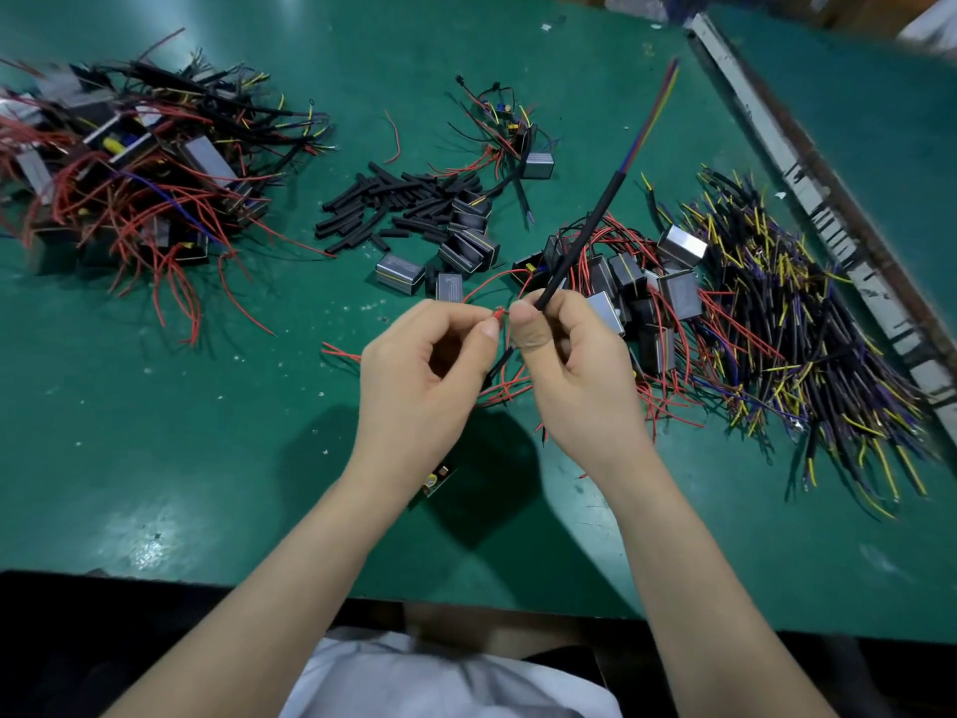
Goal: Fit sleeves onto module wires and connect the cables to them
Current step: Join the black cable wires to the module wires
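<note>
Fingertips of both hands met just above the green bench point(207, 458). The left hand point(419, 375) pinched the bared end of a red module wire point(498, 314); the right hand point(575, 370) pinched a black-jacketed cable point(580, 241), whose long axis ran up and away to the right, coloured cores fanned at its far end. Beyond lay loose black sleeves point(383, 204), nearer the left hand.

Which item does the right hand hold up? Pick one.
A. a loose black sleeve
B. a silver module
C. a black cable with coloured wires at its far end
C: the right hand grips a black cable ending in coloured wires.
</note>
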Tool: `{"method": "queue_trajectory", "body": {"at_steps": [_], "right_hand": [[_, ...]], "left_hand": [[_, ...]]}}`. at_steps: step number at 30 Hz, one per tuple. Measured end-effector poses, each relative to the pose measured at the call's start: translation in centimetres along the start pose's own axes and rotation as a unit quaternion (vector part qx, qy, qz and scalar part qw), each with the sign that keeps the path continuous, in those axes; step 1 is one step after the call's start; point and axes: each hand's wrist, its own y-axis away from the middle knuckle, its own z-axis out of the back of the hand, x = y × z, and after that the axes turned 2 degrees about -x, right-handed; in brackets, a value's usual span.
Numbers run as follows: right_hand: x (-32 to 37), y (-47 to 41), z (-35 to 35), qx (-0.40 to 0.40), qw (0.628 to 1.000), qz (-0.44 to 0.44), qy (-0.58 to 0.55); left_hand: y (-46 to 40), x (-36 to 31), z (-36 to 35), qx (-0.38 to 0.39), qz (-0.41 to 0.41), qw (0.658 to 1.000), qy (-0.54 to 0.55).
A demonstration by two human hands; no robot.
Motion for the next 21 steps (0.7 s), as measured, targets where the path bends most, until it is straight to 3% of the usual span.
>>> {"method": "queue_trajectory", "body": {"at_steps": [6,13,21], "right_hand": [[0.2,-0.2,0.9,0.001,0.995,0.037,0.097],[1.5,-1.5,3.2,0.056,0.977,0.100,0.179],[1.9,-1.6,3.1,0.073,0.967,0.115,0.214]], "left_hand": [[0.0,-0.1,-0.4,0.009,0.065,0.998,0.008],[-0.9,-0.3,0.5,0.056,-0.010,0.998,-0.017],[-1.0,-0.5,0.5,0.041,0.061,0.997,0.016]]}}
